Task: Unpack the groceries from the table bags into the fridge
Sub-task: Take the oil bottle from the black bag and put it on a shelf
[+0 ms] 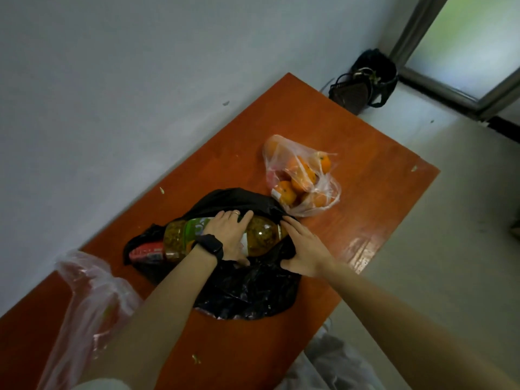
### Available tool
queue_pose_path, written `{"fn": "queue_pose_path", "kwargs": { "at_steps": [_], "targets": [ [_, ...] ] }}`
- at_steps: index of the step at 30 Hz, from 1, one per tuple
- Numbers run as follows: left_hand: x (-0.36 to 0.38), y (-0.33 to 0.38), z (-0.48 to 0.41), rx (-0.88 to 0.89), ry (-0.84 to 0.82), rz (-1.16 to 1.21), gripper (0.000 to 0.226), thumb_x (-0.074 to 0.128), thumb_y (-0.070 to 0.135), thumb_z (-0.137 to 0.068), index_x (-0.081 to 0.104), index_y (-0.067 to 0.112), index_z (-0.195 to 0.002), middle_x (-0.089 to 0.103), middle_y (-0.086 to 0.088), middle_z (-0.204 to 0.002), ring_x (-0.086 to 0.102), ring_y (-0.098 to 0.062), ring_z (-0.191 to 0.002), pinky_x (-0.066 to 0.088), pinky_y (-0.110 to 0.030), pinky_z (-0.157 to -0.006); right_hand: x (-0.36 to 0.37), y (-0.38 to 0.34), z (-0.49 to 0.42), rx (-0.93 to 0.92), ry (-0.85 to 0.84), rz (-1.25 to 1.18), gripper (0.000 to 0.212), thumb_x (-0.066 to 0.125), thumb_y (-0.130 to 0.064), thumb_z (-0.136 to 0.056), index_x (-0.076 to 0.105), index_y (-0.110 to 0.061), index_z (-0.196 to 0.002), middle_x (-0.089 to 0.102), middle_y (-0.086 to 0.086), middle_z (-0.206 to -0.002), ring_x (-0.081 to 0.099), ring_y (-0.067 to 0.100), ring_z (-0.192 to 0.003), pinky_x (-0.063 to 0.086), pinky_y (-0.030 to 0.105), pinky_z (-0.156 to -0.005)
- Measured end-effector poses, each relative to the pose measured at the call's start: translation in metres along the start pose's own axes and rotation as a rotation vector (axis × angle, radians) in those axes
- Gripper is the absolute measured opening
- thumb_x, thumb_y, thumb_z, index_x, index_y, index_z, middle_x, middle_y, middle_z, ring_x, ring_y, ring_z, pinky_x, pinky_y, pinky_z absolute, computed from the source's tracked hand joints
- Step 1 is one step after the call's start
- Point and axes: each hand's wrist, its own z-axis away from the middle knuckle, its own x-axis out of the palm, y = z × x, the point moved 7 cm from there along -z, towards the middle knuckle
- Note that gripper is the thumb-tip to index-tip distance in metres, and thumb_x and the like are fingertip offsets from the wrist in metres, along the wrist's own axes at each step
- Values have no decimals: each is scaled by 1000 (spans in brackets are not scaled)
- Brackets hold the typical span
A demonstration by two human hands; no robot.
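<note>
Table: an orange-red top is running along a pale wall, with the bags lying on it.
Black bag: it is lying crumpled in the middle of the table, its mouth opening toward the wall side, with a bottle lying half inside it.
Bottle: a clear plastic one with yellowish contents and a green-and-white label is lying on its side in the bag's mouth; its red cap is pointing toward the left end of the table and sticking out past the plastic.
Left hand: it is lying across the bottle's middle with fingers curled over the far side and thumb under the near side, gripping it. A ring is showing on one finger and a dark watch is sitting on the wrist.
Right hand: it is closing around the black plastic just beside the bottle's base, fingers pressing on top and thumb tucked below, pinching a fold of the bag.
Orange bag: a clear bag of oranges is lying just beyond the black bag, near it, further along the table.
Pink bag: a thin translucent one is lying at the table's near left end, apart from the black bag; what it is holding I cannot tell.
Dark basket: it is standing on the floor past the table's far end, beside a window frame.
</note>
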Motion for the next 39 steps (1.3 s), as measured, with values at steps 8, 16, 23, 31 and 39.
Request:
{"fn": "queue_pose_path", "kwargs": {
  "at_steps": [8,16,23,31,39],
  "targets": [
    [-4,0,11,-13,139,42,106,72,61,-69,24,15,-151,53,-12,-133,53,-33,-119,43,-44,-101,-6,5,-15,142,153,-296,68,72,-23,-77,49,-13,-141,41,-1,-146,35,17,-139,29,24,-108],
    [-23,-14,55,-93,264,256,113,73,63,-65,20,17,-154,43,-12,-146,43,-32,-133,33,-41,-112,-36,-14,29,-54,451,-328,66,66,-1,-85,48,-15,-147,47,-6,-145,43,8,-133,36,20,-106],
    [-50,-42,83,-267,398,658,108,82,55,-57,23,34,-144,48,-5,-133,54,-27,-114,51,-42,-91,-20,-11,32,-83,228,-80,46,57,-8,-93,59,-18,-137,56,1,-142,53,21,-130,44,28,-106],
    [-75,-64,98,-416,720,1070,106,92,54,-57,34,29,-142,56,4,-133,56,-18,-116,47,-30,-89,-24,-19,17,15,-70,135,62,57,-51,-88,55,-19,-141,49,0,-148,45,22,-137,39,36,-112],
    [-129,-78,109,-439,922,1387,94,90,59,-55,47,24,-130,65,9,-111,66,-16,-101,57,-38,-83,-85,-109,19,-140,144,-260,138,67,-91,-53,2,-33,-159,12,-5,-166,11,19,-152,23,49,-121]
  ]
}}
